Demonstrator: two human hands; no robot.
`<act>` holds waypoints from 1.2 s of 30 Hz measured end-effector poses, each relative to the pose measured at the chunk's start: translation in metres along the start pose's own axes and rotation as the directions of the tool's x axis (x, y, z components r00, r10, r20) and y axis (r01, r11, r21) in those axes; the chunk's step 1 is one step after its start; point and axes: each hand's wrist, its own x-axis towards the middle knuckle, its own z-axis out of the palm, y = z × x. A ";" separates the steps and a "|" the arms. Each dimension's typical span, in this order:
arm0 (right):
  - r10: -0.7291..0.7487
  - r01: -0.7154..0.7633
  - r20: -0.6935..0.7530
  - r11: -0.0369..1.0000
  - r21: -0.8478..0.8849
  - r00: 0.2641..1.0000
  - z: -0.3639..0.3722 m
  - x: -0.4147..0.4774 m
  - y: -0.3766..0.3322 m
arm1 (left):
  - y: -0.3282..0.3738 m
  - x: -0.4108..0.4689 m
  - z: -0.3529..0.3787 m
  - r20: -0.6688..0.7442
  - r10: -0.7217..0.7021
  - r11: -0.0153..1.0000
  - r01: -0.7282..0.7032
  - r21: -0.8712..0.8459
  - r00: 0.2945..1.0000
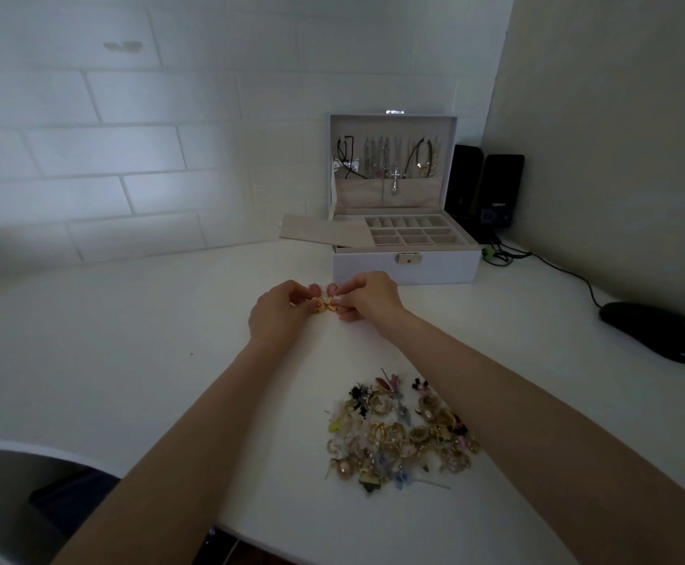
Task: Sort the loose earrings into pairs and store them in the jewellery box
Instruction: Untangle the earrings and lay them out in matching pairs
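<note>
On table [129, 340]: jewellery box [406, 267] far, speakers [491, 189] just right behind it, mouse [654, 332] nearer, at right edge. Near, before box, earring pile [402, 438]. Between them, left hand [275, 316] and right hand [367, 297], pinching earrings [324, 305] side by side.

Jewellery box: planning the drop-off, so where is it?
Head view: jewellery box stands open at the desk's back, right of centre, beyond the right hand, speakers to its right.

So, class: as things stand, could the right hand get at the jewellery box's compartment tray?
Probably yes: the lid stands open and nothing lies between the right hand and the compartment tray, though it pinches a gold earring.
</note>
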 end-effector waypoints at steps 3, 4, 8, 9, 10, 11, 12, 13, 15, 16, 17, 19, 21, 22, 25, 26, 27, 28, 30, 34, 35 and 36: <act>-0.008 0.008 0.008 1.000 0.009 1.000 -0.002 -0.002 -0.001 | 0.000 0.000 0.001 -0.014 -0.005 1.000 0.006 0.009 1.000; -0.008 0.008 0.017 1.000 0.016 1.000 -0.003 -0.003 -0.001 | -0.001 0.001 0.002 -0.016 -0.011 1.000 0.011 0.003 1.000; -0.089 0.095 0.046 0.982 -0.160 0.995 -0.020 -0.021 -0.007 | 0.001 -0.004 0.000 -0.072 0.015 1.000 -0.016 -0.014 0.997; -0.127 0.143 0.083 0.962 -0.231 0.988 -0.028 -0.029 -0.009 | 0.004 -0.007 -0.002 -0.112 0.067 0.998 -0.067 0.005 0.991; -0.150 0.185 0.139 0.939 -0.289 0.979 -0.038 -0.039 -0.011 | 0.009 -0.012 -0.004 -0.145 0.132 0.991 -0.130 0.026 0.981; -0.157 0.220 0.208 0.918 -0.330 0.965 -0.048 -0.049 -0.012 | 0.016 -0.018 -0.006 -0.154 0.195 0.981 -0.193 0.023 0.969; -0.150 0.250 0.284 0.900 -0.358 0.947 -0.059 -0.059 -0.012 | 0.024 -0.024 -0.008 -0.128 0.245 0.969 -0.248 -0.010 0.961; -0.136 0.277 0.357 0.882 -0.380 0.924 -0.069 -0.068 -0.012 | 0.032 -0.031 -0.010 -0.059 0.292 0.953 -0.295 -0.070 0.955; -0.097 0.331 0.489 0.847 -0.417 0.867 -0.086 -0.084 -0.012 | 0.046 -0.044 -0.012 0.171 0.380 0.921 -0.353 -0.166 0.909; -0.069 0.347 0.553 0.840 -0.418 0.831 -0.092 -0.092 -0.013 | 0.050 -0.048 -0.012 0.291 0.411 0.910 -0.371 -0.184 0.864; -0.036 0.356 0.615 0.841 -0.407 0.788 -0.097 -0.100 -0.013 | 0.052 -0.050 -0.012 0.388 0.430 0.903 -0.382 -0.198 0.815; 0.019 0.387 0.712 0.829 -0.404 0.702 -0.103 -0.112 -0.013 | 0.052 -0.053 -0.012 0.514 0.435 0.900 -0.379 -0.216 0.740; 0.057 0.423 0.750 0.796 -0.432 0.659 -0.104 -0.117 -0.011 | 0.052 -0.054 -0.012 0.582 0.420 0.906 -0.363 -0.220 0.696; 0.067 0.433 0.754 0.784 -0.445 0.654 -0.104 -0.118 -0.010 | 0.052 -0.054 -0.012 0.603 0.411 0.910 -0.352 -0.221 0.683; 0.056 0.460 0.742 0.753 -0.470 0.668 -0.101 -0.116 -0.008 | 0.055 -0.056 -0.014 0.646 0.388 0.921 -0.311 -0.236 0.657; 0.049 0.464 0.740 0.751 -0.470 0.670 -0.100 -0.116 -0.008 | 0.057 -0.057 -0.016 0.657 0.388 0.921 -0.299 -0.250 0.647; 0.045 0.465 0.739 0.751 -0.468 0.673 -0.100 -0.117 -0.007 | 0.058 -0.058 -0.018 0.670 0.392 0.919 -0.290 -0.265 0.630; 0.039 0.464 0.735 0.752 -0.468 0.677 -0.099 -0.117 -0.007 | 0.059 -0.058 -0.020 0.690 0.396 0.918 -0.285 -0.277 0.606; 0.019 0.466 0.723 0.753 -0.464 0.690 -0.097 -0.117 -0.005 | 0.061 -0.060 -0.023 0.747 0.391 0.919 -0.269 -0.288 0.538; -0.046 0.448 0.690 0.791 -0.416 0.722 -0.101 -0.115 -0.005 | 0.064 -0.063 -0.026 0.807 0.376 0.923 -0.262 -0.283 0.455; -0.067 0.437 0.674 0.807 -0.397 0.735 -0.104 -0.115 -0.006 | 0.064 -0.064 -0.027 0.806 0.378 0.922 -0.263 -0.283 0.455; -0.088 0.419 0.654 0.830 -0.370 0.751 -0.108 -0.114 -0.007 | 0.065 -0.064 -0.027 0.806 0.378 0.922 -0.266 -0.282 0.456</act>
